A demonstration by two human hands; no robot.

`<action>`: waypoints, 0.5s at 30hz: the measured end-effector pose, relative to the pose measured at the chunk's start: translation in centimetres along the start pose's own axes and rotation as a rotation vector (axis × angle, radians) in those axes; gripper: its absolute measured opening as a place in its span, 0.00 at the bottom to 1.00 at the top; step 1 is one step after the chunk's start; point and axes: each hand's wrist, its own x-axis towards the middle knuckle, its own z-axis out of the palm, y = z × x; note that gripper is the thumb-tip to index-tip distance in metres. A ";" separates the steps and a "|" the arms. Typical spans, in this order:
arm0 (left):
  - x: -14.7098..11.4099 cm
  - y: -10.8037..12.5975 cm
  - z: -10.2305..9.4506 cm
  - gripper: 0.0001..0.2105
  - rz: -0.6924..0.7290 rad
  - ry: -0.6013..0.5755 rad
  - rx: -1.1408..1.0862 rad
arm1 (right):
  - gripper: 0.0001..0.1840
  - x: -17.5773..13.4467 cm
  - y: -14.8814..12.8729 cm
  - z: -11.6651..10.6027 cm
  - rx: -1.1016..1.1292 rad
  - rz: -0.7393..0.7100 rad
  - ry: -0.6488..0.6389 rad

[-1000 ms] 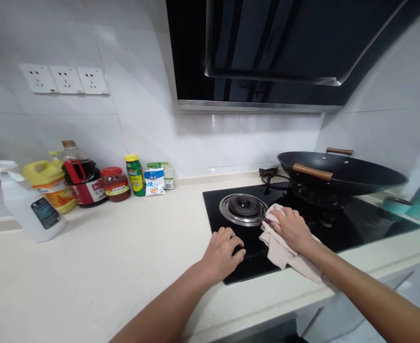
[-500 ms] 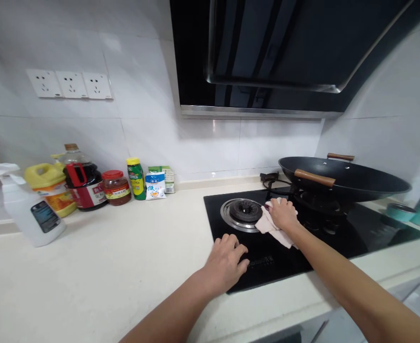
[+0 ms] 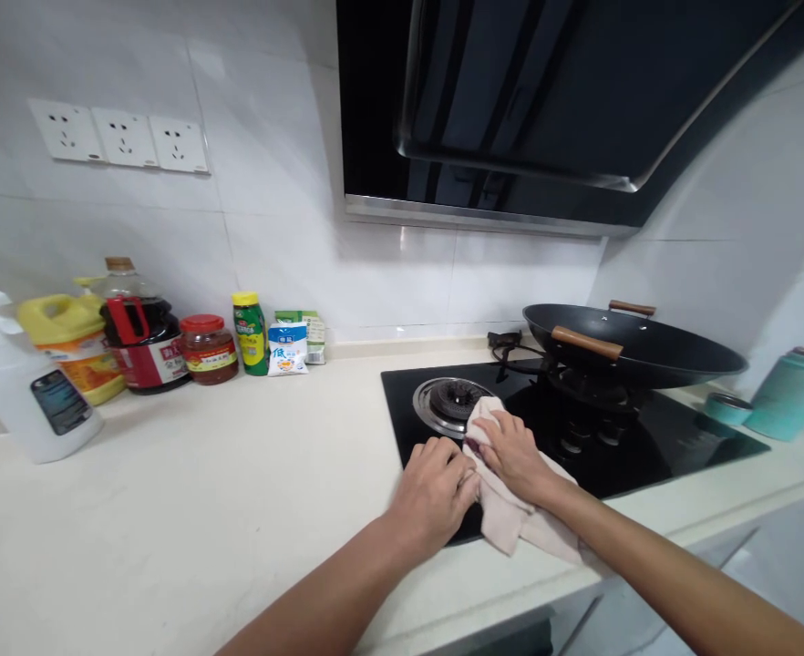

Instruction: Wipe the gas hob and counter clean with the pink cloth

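A pale pink cloth (image 3: pixel 501 528) lies bunched on the black glass cooktop (image 3: pixel 654 456) and hangs over its front edge onto the counter. My right hand (image 3: pixel 511 456) presses on it with bent fingers gripping its folds, just in front of the left burner (image 3: pixel 453 401). A dark patch shows on the cloth by my thumb. My left hand (image 3: pixel 433 492) rests at the cooktop's left front edge, fingers loosely curved and holding nothing visible. Its fingertips are right beside the cloth; whether they touch it I cannot tell.
A black wok (image 3: pixel 675 351) with wooden handles sits on the right burner under the range hood (image 3: pixel 511 100). Along the left wall stand a spray bottle (image 3: pixel 25 392), a yellow jug (image 3: pixel 74 342), a sauce bottle (image 3: pixel 142 337), a red-lidded jar (image 3: pixel 207 351) and small seasoning packs (image 3: pixel 288 349). Teal containers (image 3: pixel 788 392) stand right.
My right hand has drawn the cloth toward the front left, from beside the burner to next to my left hand. The left hand has barely moved; the view has shifted slightly.
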 end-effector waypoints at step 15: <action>-0.8 0.1 0.6 0.12 0.226 -0.140 -0.018 | 0.23 10.9 -8.9 2.8 0.284 -0.488 -0.166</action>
